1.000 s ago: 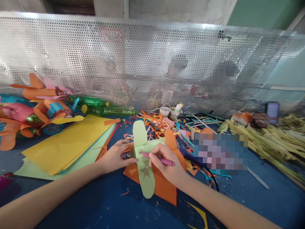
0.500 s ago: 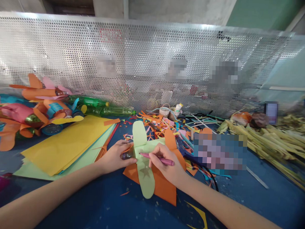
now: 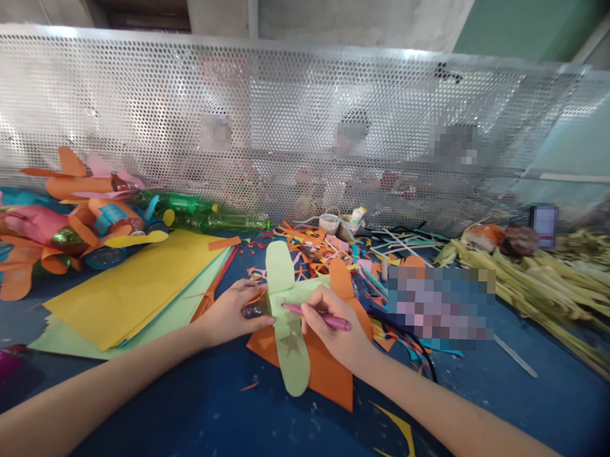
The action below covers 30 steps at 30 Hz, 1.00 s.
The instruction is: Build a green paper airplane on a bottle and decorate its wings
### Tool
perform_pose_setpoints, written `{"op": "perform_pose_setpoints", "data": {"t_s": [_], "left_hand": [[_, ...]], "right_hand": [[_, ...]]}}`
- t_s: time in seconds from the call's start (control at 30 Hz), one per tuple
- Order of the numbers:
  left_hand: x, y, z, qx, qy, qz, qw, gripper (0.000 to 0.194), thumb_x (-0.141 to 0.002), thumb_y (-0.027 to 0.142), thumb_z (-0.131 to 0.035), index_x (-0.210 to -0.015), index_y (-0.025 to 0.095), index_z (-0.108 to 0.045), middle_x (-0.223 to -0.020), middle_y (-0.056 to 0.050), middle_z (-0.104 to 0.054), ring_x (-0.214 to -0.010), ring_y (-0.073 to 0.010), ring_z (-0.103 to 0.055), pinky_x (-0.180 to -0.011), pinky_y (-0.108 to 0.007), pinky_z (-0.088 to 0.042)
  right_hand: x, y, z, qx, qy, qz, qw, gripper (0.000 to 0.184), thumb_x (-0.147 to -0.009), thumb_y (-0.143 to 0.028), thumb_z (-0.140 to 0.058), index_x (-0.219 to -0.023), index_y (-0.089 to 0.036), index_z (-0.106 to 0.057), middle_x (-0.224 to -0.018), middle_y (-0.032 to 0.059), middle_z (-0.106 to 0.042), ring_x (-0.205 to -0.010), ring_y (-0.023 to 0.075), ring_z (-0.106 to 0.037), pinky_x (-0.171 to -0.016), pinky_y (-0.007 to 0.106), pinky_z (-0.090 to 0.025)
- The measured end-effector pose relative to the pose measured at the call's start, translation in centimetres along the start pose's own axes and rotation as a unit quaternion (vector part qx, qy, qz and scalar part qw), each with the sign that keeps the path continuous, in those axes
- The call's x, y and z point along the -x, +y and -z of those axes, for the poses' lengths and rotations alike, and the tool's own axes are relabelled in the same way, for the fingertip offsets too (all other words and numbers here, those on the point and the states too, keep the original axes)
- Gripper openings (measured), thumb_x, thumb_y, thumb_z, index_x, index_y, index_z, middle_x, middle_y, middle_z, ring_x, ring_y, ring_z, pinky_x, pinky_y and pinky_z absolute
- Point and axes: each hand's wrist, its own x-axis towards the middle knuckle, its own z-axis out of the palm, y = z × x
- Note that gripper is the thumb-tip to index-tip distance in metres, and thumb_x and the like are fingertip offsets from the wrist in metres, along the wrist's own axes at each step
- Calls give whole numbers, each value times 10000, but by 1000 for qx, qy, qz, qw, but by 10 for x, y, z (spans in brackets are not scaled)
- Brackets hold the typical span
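Note:
My left hand [image 3: 236, 313] is wrapped round the dark, clear end of a plastic bottle [image 3: 256, 305]. The rest of that bottle is covered in pale green paper, and a long pale green paper wing [image 3: 291, 355] with rounded ends crosses it. Orange paper fins [image 3: 341, 278] stick out at its far end, partly behind my right hand [image 3: 331, 329]. Between the fingers of my right hand is a pink marker [image 3: 326, 318], its tip at the green paper. A star-shaped shadow lies on the wing's near half. Beneath is an orange paper sheet [image 3: 329, 383].
Stacked coloured paper [image 3: 133, 282] lies at left, below paper-winged bottles [image 3: 65, 227] and green bottles [image 3: 225, 222]. Paper scraps [image 3: 314, 249] and a glue bottle [image 3: 356, 217] are behind. Dried husks [image 3: 523, 283] fill the right. A perforated metal screen [image 3: 289, 121] stands at the back.
The marker and my right hand have shifted very slightly to the right. My left hand keeps its hold on the bottle.

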Motion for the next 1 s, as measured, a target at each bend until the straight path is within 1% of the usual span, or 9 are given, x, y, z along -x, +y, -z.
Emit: {"op": "perform_pose_setpoints", "data": {"t_s": [0.13, 0.23, 0.37, 0.47, 0.57, 0.63, 0.7, 0.83, 1.0], "left_hand": [[-1, 1, 0, 0, 6, 0, 1000, 527, -755, 508, -612, -1161, 173, -586, -1159, -122, -604, -1157, -281, -497, -966, -398, -431], [-1, 2, 0, 1, 3, 1, 1000, 516, -753, 498, -618, -1156, 178, -585, -1165, -119, -604, -1154, -281, -500, -972, -412, -421], [0, -1, -1, 19, 7, 13, 1000, 587, -752, 498, -620, -1239, 186, -519, -1187, -117, -594, -1123, -274, -527, -968, -414, -424], [1, -7, -5, 70, 21, 49, 996, 715, -727, 501, -642, -1333, 203, -408, -1233, -123, -563, -1121, -280, -538, -957, -429, -432], [0, -12, -7, 172, 30, 62, 983, 738, -731, 454, -654, -1363, 241, -337, -1297, -100, -527, -1166, -254, -518, -960, -406, -433], [0, -14, -7, 231, 27, 64, 970, 705, -760, 420, -633, -1363, 231, -320, -1317, -99, -516, -1159, -230, -528, -964, -388, -429], [-1, -15, -6, 252, 27, 65, 965, 673, -772, 407, -622, -1350, 216, -333, -1320, -100, -517, -1148, -219, -537, -968, -378, -424], [-2, -15, -4, 221, 36, 66, 972, 629, -778, 426, -611, -1320, 206, -378, -1305, -86, -534, -1149, -209, -536, -974, -353, -415], [-3, -12, -2, 141, 33, 70, 987, 542, -779, 469, -594, -1229, 180, -504, -1238, -82, -584, -1124, -219, -550, -961, -330, -417]], "right_hand": [[-1, -1, -1, -5, -14, 0, 1000, 214, -915, -333, -462, -731, -233, -420, -633, -18, -605, -632, 157, -566, -621, 307, -437], [-1, -4, -1, -31, -1, 2, 1000, 219, -918, -340, -453, -733, -231, -412, -613, -21, -594, -603, 150, -573, -615, 306, -451], [-3, -21, 9, -70, 63, 30, 995, 143, -936, -369, -411, -897, -238, -453, -677, 0, -638, -650, 155, -611, -655, 306, -477], [-9, -37, 26, 10, 105, 100, 989, 151, -939, -354, -408, -988, -255, -512, -865, 36, -667, -751, 167, -629, -732, 327, -479], [-16, -43, 40, 178, 53, 138, 973, 116, -893, -306, -516, -988, -278, -575, -979, 44, -650, -942, 217, -596, -854, 380, -433], [-20, -38, 42, 254, 3, 135, 958, 255, -815, -319, -629, -1054, -284, -547, -1048, 57, -626, -1026, 255, -552, -895, 422, -407], [-22, -29, 41, 295, -37, 122, 947, 407, -741, -351, -703, -1087, -281, -501, -1107, 66, -602, -1055, 271, -532, -909, 448, -398], [-23, -13, 35, 364, -93, 121, 919, 412, -709, -274, -736, -1033, -273, -480, -1094, 52, -618, -1048, 265, -547, -995, 496, -302], [-26, -8, 36, 396, -95, 127, 904, 371, -733, -202, -705, -1019, -259, -475, -1032, 35, -646, -999, 237, -586, -1015, 488, -273]]}}
